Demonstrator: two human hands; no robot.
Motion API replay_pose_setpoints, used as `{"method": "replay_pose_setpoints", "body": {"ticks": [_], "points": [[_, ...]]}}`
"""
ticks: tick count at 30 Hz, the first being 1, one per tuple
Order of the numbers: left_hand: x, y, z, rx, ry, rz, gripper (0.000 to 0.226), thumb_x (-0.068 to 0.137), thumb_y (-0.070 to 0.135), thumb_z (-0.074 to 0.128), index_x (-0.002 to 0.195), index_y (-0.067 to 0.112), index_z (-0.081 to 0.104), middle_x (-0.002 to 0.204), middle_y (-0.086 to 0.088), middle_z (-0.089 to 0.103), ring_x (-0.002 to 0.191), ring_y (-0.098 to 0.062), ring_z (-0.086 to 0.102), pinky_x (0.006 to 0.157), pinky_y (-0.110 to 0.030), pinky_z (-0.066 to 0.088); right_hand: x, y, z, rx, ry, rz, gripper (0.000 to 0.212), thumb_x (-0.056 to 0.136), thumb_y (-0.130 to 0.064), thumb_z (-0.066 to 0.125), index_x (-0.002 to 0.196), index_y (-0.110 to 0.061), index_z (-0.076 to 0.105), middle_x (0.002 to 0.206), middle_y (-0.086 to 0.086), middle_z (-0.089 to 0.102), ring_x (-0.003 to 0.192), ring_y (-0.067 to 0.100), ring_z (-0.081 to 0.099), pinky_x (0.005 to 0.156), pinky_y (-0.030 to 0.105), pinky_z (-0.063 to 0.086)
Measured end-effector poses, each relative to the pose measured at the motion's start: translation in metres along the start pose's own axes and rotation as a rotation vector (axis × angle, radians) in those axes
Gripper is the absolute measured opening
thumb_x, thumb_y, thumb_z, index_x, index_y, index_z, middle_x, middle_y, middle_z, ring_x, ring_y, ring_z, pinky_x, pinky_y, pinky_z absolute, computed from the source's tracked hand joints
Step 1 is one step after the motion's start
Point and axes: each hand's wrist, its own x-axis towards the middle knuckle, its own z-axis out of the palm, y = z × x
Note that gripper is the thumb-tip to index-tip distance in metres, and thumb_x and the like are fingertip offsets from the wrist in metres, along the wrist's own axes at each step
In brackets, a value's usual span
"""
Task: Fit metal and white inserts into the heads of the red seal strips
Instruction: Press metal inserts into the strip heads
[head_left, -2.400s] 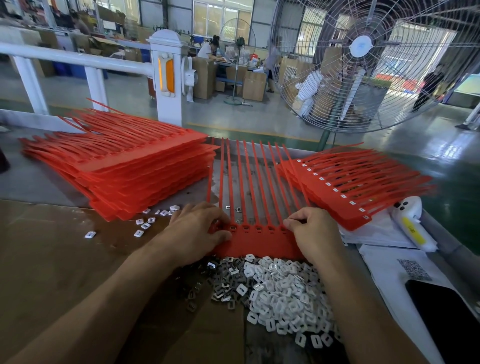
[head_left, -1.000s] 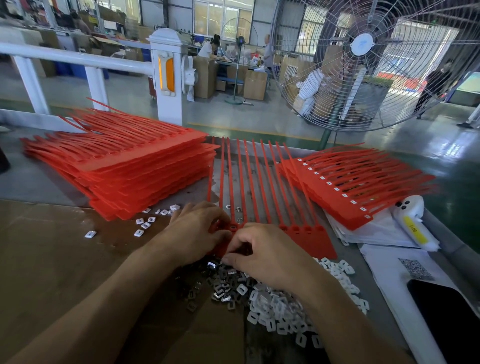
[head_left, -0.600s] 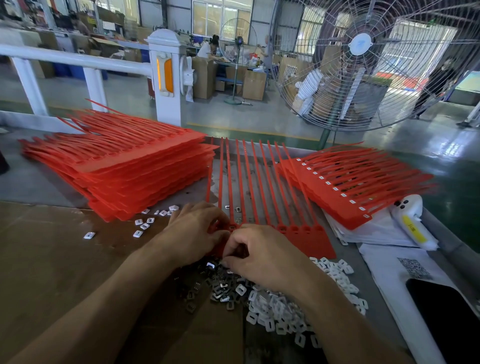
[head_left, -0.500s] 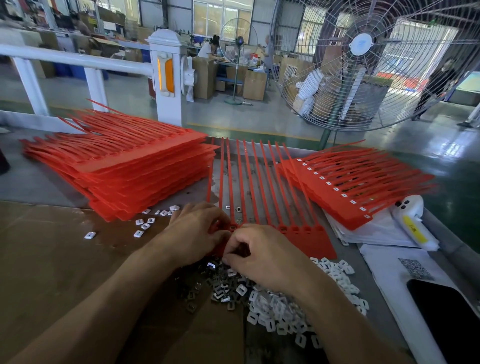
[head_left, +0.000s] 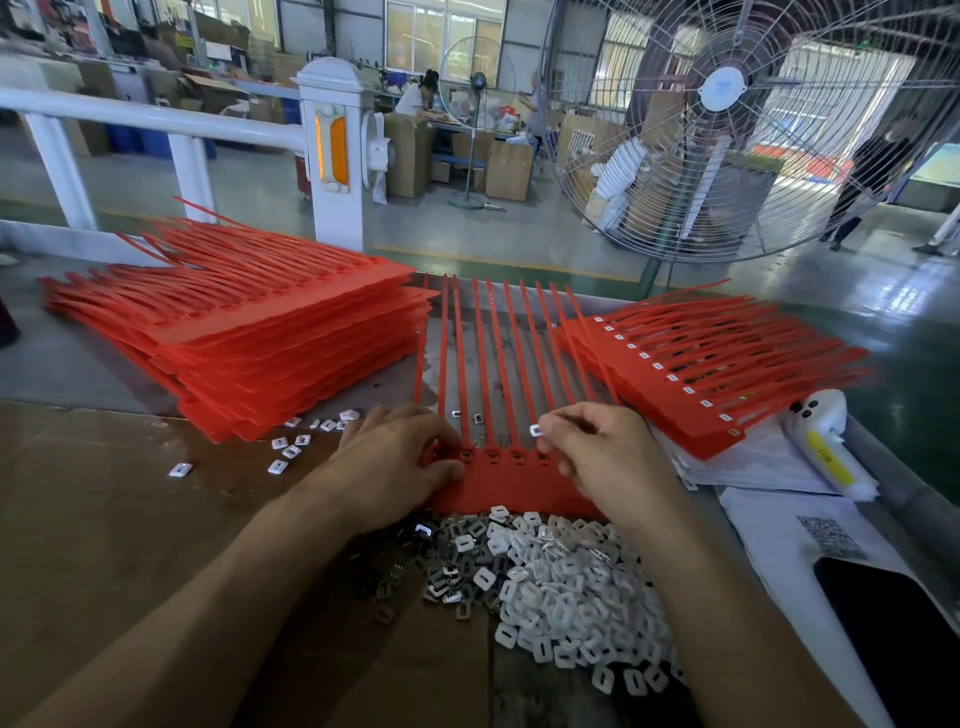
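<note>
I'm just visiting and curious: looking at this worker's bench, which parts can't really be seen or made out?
Head view only:
- Seal strip: the head slots at both ends are covered by the left hand and right hand.
- White insert pinched in the right hand's fingers: too small to show detail.
- Black phone: cut off by the right edge.
- Insert pile: partly hidden under the right forearm.

The single head-worn camera is looking forward and down, close over the brown cardboard-covered worktable.
</note>
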Motion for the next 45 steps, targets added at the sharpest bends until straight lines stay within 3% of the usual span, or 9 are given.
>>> {"method": "replay_pose_setpoints", "body": {"ticks": [6, 15, 20, 25, 28, 33, 36, 40, 45], "points": [[0.0, -0.001, 0.0, -0.008, 0.003, 0.002, 0.032, 0.094, 0.056, 0.059, 0.124, 0.045, 0.057, 0.144, 0.018, 0.045, 0.136, -0.011, 0.031, 0.119, -0.045, 0.021, 0.017, 0.019, -0.028, -0.25, 0.212, 0.071, 0.023, 0.098, -0.031, 0.065, 0.077, -0.026, 0.07, 0.062, -0.005, 0.069, 0.052, 0.005, 0.058, 0.053, 0.025, 0.039], [0.0, 0.0, -0.001, -0.001, 0.001, 0.002, 0.034, 0.094, 0.056, 0.059, 0.126, 0.044, 0.058, 0.142, 0.018, 0.045, 0.137, -0.012, 0.032, 0.119, -0.046, 0.022, 0.021, 0.027, -0.026, -0.361, 0.202, 0.108, 0.028, 0.095, -0.03, 0.067, 0.068, -0.023, 0.072, 0.052, -0.004, 0.065, 0.049, 0.012, 0.059, 0.051, 0.026, 0.038], [0.0, 0.0, -0.001, 0.0, -0.002, -0.001, 0.033, 0.094, 0.056, 0.059, 0.126, 0.045, 0.057, 0.144, 0.018, 0.044, 0.137, -0.011, 0.03, 0.118, -0.045, 0.021, 0.019, 0.027, -0.022, -0.394, 0.189, 0.102, 0.03, 0.094, -0.028, 0.069, 0.065, -0.019, 0.071, 0.058, 0.007, 0.068, 0.052, 0.019, 0.06, 0.055, 0.029, 0.044], [-0.001, -0.001, 0.0, -0.002, -0.003, -0.003, 0.033, 0.094, 0.056, 0.059, 0.125, 0.045, 0.056, 0.145, 0.018, 0.043, 0.138, -0.01, 0.029, 0.118, -0.045, 0.02, 0.019, 0.027, -0.022, -0.407, 0.184, 0.118, 0.028, 0.093, -0.029, 0.071, 0.066, -0.019, 0.071, 0.054, 0.001, 0.066, 0.054, 0.018, 0.062, 0.054, 0.028, 0.042], [-0.001, -0.001, 0.0, -0.008, -0.004, -0.003, 0.033, 0.094, 0.057, 0.059, 0.125, 0.046, 0.056, 0.145, 0.019, 0.043, 0.139, -0.011, 0.029, 0.119, -0.045, 0.02, 0.018, 0.027, -0.023, -0.416, 0.179, 0.115, 0.028, 0.092, -0.029, 0.071, 0.071, -0.01, 0.073, 0.062, 0.011, 0.068, 0.053, 0.022, 0.06, 0.054, 0.029, 0.042], [-0.001, -0.002, 0.0, -0.019, -0.005, 0.0, 0.033, 0.093, 0.058, 0.059, 0.124, 0.047, 0.056, 0.144, 0.018, 0.044, 0.138, -0.01, 0.03, 0.12, -0.048, 0.021, 0.019, 0.028, -0.023, -0.431, 0.152, 0.11, 0.03, 0.094, -0.028, 0.068, 0.084, 0.0, 0.074, 0.078, 0.02, 0.072, 0.076, 0.036, 0.069, 0.059, 0.032, 0.046], [0.0, -0.002, 0.0, -0.022, -0.008, -0.006, 0.033, 0.093, 0.058, 0.059, 0.124, 0.047, 0.056, 0.144, 0.019, 0.043, 0.138, -0.01, 0.03, 0.12, -0.048, 0.021, 0.02, 0.027, -0.022, -0.436, 0.154, 0.108, 0.027, 0.095, -0.028, 0.068, 0.076, -0.01, 0.074, 0.07, 0.012, 0.072, 0.068, 0.027, 0.068, 0.06, 0.031, 0.05], [0.0, -0.002, 0.0, -0.021, -0.011, -0.009, 0.033, 0.093, 0.058, 0.058, 0.124, 0.047, 0.056, 0.144, 0.018, 0.043, 0.138, -0.01, 0.029, 0.12, -0.047, 0.02, 0.018, 0.024, -0.022, -0.443, 0.176, 0.094, 0.025, 0.094, -0.028, 0.071, 0.07, -0.026, 0.068, 0.066, -0.003, 0.07, 0.061, 0.011, 0.064, 0.052, 0.023, 0.041], [0.0, -0.002, 0.0, -0.02, -0.012, -0.009, 0.034, 0.093, 0.059, 0.058, 0.125, 0.047, 0.056, 0.144, 0.019, 0.043, 0.138, -0.01, 0.029, 0.121, -0.048, 0.019, 0.018, 0.024, -0.023, -0.429, 0.195, 0.102, 0.013, 0.094, -0.029, 0.073, 0.085, -0.02, 0.076, 0.07, -0.005, 0.069, 0.06, 0.009, 0.063, 0.051, 0.022, 0.039]]}}
